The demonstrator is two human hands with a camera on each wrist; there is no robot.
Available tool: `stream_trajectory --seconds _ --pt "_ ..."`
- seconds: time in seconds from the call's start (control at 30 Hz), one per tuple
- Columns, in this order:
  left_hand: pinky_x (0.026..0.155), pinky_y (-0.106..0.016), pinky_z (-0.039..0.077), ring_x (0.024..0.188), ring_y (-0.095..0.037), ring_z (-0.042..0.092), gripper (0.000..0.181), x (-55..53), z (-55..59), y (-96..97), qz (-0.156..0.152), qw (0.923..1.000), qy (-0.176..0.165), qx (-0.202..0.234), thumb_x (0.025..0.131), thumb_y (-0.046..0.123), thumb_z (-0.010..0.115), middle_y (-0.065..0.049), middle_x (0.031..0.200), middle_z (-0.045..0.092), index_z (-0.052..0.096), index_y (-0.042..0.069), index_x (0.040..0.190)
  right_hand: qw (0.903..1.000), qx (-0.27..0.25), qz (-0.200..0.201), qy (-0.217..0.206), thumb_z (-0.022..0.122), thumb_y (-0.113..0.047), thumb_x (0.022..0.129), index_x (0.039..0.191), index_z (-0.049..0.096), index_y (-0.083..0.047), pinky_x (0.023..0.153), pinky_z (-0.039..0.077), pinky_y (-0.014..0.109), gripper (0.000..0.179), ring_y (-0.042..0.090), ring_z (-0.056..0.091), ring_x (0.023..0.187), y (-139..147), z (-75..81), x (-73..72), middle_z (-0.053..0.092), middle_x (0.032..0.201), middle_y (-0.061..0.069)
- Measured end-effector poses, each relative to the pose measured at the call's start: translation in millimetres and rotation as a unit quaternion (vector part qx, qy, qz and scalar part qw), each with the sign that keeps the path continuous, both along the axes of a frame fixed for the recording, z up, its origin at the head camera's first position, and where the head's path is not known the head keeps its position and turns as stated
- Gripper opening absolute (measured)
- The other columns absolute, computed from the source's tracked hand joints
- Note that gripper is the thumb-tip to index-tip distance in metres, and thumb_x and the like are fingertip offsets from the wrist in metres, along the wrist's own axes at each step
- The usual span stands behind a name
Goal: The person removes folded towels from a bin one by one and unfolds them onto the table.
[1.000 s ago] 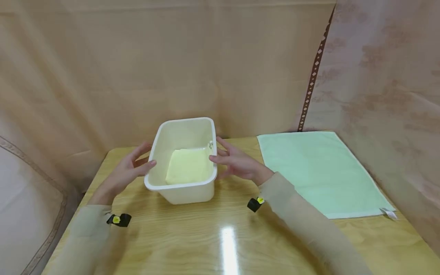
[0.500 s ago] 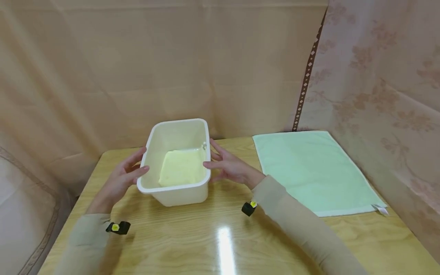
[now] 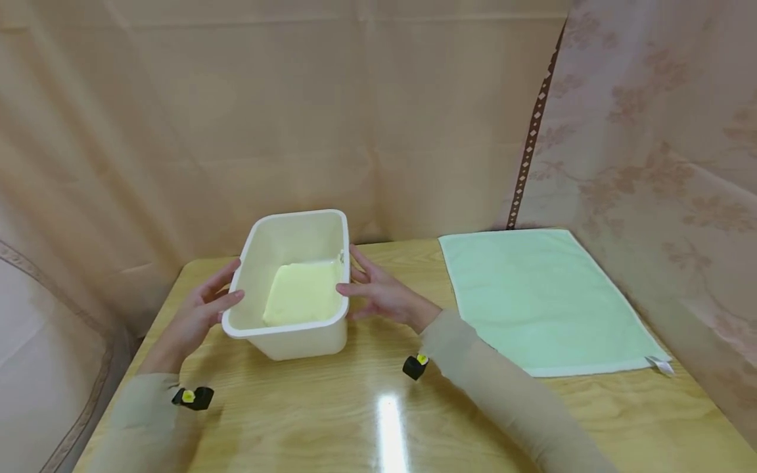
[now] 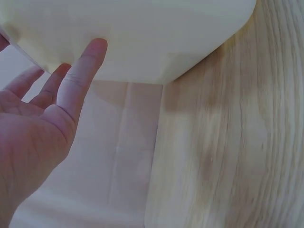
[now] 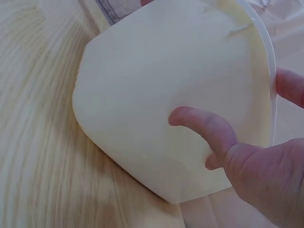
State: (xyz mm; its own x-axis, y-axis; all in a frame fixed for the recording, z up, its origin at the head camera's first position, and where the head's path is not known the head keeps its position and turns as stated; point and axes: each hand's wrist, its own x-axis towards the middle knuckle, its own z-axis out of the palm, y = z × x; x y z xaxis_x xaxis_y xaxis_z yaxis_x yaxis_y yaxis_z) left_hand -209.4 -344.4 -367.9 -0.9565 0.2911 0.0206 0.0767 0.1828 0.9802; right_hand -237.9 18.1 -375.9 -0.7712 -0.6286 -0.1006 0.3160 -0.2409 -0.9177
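A cream plastic bin [image 3: 284, 343] is at the left back of the table in the head view, its opening facing up toward me. Inside it lies a folded pale yellow cloth [image 3: 303, 293]. My left hand [image 3: 198, 318] holds the bin's left side, thumb at the rim and fingers along the outer wall. On the opposite side my right hand [image 3: 387, 293] grips the rim the same way. Both wrist views show fingertips [image 4: 99, 45] against the outer wall [image 5: 128, 95]. Whether the base fully touches the table cannot be told.
A light green towel [image 3: 550, 302] with a white tag [image 3: 661, 366] lies spread flat on the right of the wooden table [image 3: 307, 420]. Beige curtains [image 3: 266, 118] hang behind, and a patterned one [image 3: 662, 151] hangs at the right.
The bin has shifted left and slightly nearer to me, with both hands moving along with it. The yellow cloth stays inside; the green towel lies as before.
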Motion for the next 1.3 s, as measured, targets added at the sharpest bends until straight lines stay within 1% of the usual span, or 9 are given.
stream_trajectory --seconds 0.17,0.33,0.47,0.6,0.7,0.83,0.97,1.13,1.3 --pt "0.078 -0.028 0.058 0.117 -0.005 0.061 0.063 3.8 -0.8 -13.5 -0.003 0.9991 0.0 0.043 0.104 0.006 0.054 0.003 0.151 0.04 0.029 0.014 0.161 1.0 0.002 0.001 -0.001 0.062 -0.002 0.099 0.162 0.008 -0.045 0.09 0.047 0.068 0.093 0.043 0.034 0.145 -17 0.7 1.1 0.016 0.169 0.001" --pt "0.077 -0.027 0.058 0.115 -0.004 0.062 0.062 6.4 -4.8 -30.6 -0.01 0.997 -0.002 0.077 0.104 0.001 0.051 0.007 0.15 0.042 0.03 0.015 0.161 1.0 0.006 0.003 0.001 0.061 -0.003 0.099 0.162 0.007 -0.044 0.088 0.049 0.066 0.093 0.038 0.037 0.144 -33 -1.5 1.5 0.018 0.169 -0.001" --pt "0.074 -0.026 0.058 0.111 -0.005 0.064 0.061 8.0 -5.8 -43.8 -0.014 0.9962 0.004 0.086 0.105 0.0 0.049 0.009 0.148 0.044 0.03 0.015 0.161 1.0 0.005 0.0 -0.007 0.062 -0.003 0.099 0.162 0.008 -0.044 0.088 0.05 0.066 0.093 0.033 0.041 0.143 -46 -1.9 1.5 0.019 0.168 -0.003" --pt "0.07 -0.026 0.059 0.1 -0.008 0.069 0.06 9.2 -5.8 -56.5 -0.016 0.9949 0.008 0.099 0.105 -0.002 0.046 0.01 0.146 0.047 0.031 0.016 0.161 0.9999 0.005 -0.004 -0.009 0.063 -0.004 0.099 0.162 0.007 -0.043 0.09 0.047 0.068 0.093 0.028 0.043 0.141 -61 -1.0 2.7 0.018 0.169 -0.002" --pt "0.065 -0.026 0.058 0.09 -0.01 0.071 0.059 11.9 -5.8 -68.0 0.0 0.9938 0.004 0.111 0.106 -0.001 0.045 0.012 0.141 0.054 0.034 0.017 0.16 1.0 0.004 0.0 0.0 0.064 -0.005 0.099 0.16 0.01 -0.049 0.09 0.047 0.069 0.093 0.025 0.045 0.139 -75 -0.7 3.3 0.019 0.168 -0.003" --pt "0.058 -0.024 0.056 0.079 -0.01 0.071 0.057 16.0 -7.5 -80.4 0.044 0.9929 -0.005 0.11 0.106 0.0 0.047 0.014 0.133 0.062 0.04 0.021 0.158 1.0 0.007 0.003 0.005 0.067 -0.008 0.098 0.155 0.015 -0.059 0.09 0.047 0.068 0.092 0.021 0.046 0.137 -94 -2.0 3.5 0.018 0.168 -0.009" --pt "0.059 -0.025 0.057 0.084 -0.01 0.072 0.056 16.7 -10.3 -87.9 0.058 0.9909 -0.011 0.121 0.106 0.001 0.048 0.016 0.132 0.062 0.041 0.021 0.157 0.9999 0.008 -0.008 0.001 0.068 -0.009 0.098 0.155 0.017 -0.059 0.09 0.047 0.069 0.091 0.02 0.048 0.135 -106 -5.1 2.0 0.016 0.169 -0.006" --pt "0.061 -0.026 0.058 0.09 -0.009 0.072 0.056 16.1 -12.1 -94.3 0.068 0.9878 -0.014 0.139 0.105 0.001 0.049 0.017 0.13 0.063 0.043 0.023 0.156 0.9997 0.008 -0.021 0.004 0.069 -0.01 0.097 0.156 0.02 -0.057 0.088 0.049 0.068 0.089 0.018 0.053 0.129 -116 -8.9 -1.0 0.02 0.168 -0.003" --pt "0.065 -0.025 0.058 0.095 -0.007 0.071 0.055 15.5 -12.3 -100.4 0.064 0.9867 -0.011 0.149 0.105 0.0 0.048 0.017 0.132 0.062 0.043 0.022 0.156 0.9995 0.011 -0.028 0.009 0.069 -0.011 0.097 0.157 0.02 -0.055 0.085 0.051 0.065 0.089 0.017 0.054 0.128 -123 -8.7 -0.8 0.023 0.167 -0.005"
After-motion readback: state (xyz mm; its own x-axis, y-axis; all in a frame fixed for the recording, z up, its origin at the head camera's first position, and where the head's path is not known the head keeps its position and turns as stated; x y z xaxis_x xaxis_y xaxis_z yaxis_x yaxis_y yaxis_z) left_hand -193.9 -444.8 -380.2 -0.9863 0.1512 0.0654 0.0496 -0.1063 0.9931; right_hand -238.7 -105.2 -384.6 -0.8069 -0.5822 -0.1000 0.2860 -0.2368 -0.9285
